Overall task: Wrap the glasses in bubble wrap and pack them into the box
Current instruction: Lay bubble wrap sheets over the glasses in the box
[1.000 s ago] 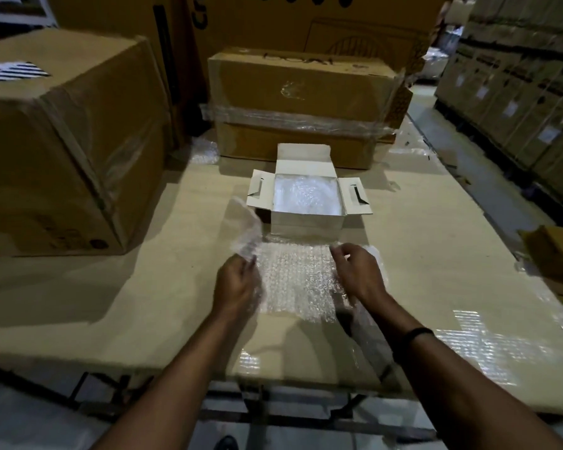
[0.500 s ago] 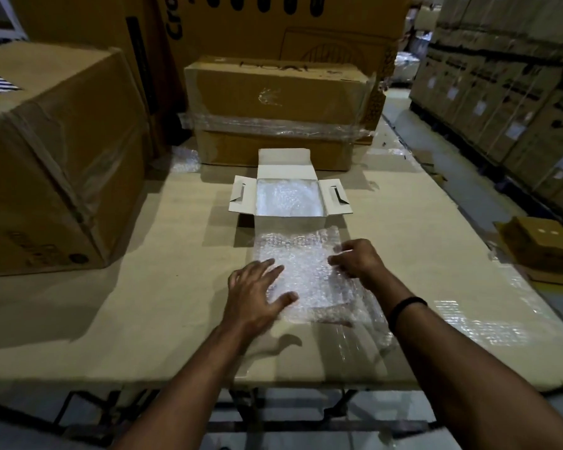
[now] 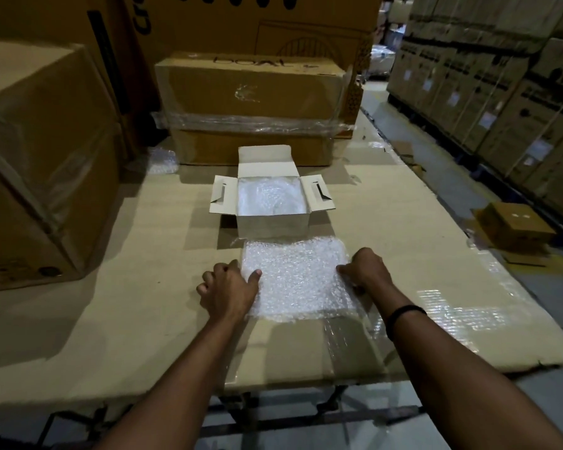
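Flat, milky bubble wrap point(image 3: 298, 277) — left hand point(image 3: 228, 287), right hand point(image 3: 368, 271), grips apparently pinching its edges

Warehouse: stacked cartons point(image 3: 488, 92) w/ labels, cardboard-topped packing table point(image 3: 143, 287).

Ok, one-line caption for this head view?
Left hand and right hand grip the side edges of a bubble wrap sheet before an open white box.

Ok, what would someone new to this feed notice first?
The bubble wrap sheet lies flat on the table, the left hand and right hand gripping its side edges. Just behind it stands a small open white box, holding more bubble wrap, in front of big wrapped cartons.
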`<move>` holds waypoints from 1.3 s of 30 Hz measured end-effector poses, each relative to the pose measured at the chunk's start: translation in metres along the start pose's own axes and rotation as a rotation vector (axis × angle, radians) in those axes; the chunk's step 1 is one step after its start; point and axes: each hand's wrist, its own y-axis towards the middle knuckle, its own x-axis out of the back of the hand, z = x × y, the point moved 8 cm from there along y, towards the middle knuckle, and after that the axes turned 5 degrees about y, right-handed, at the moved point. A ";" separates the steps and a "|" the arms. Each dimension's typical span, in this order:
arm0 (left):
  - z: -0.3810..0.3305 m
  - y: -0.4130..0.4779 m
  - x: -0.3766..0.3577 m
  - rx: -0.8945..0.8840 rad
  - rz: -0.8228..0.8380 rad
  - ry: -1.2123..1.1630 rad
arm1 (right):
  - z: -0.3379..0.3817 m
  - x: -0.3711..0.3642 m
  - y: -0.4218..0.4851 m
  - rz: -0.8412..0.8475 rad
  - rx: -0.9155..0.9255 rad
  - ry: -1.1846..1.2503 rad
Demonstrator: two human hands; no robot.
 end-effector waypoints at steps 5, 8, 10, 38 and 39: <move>0.000 0.014 -0.005 0.059 0.114 -0.116 | 0.007 -0.005 0.001 0.060 -0.030 -0.013; 0.005 0.024 -0.006 0.122 0.148 -0.465 | 0.016 -0.003 -0.002 0.089 0.001 0.028; 0.007 0.029 0.002 0.109 0.133 -0.718 | 0.023 -0.001 -0.005 0.090 0.055 0.125; 0.039 0.103 0.067 -0.285 0.184 -1.032 | 0.107 0.006 -0.018 0.035 0.297 0.653; 0.037 0.110 0.069 -0.297 0.157 -1.016 | 0.107 0.007 -0.014 0.018 0.301 0.652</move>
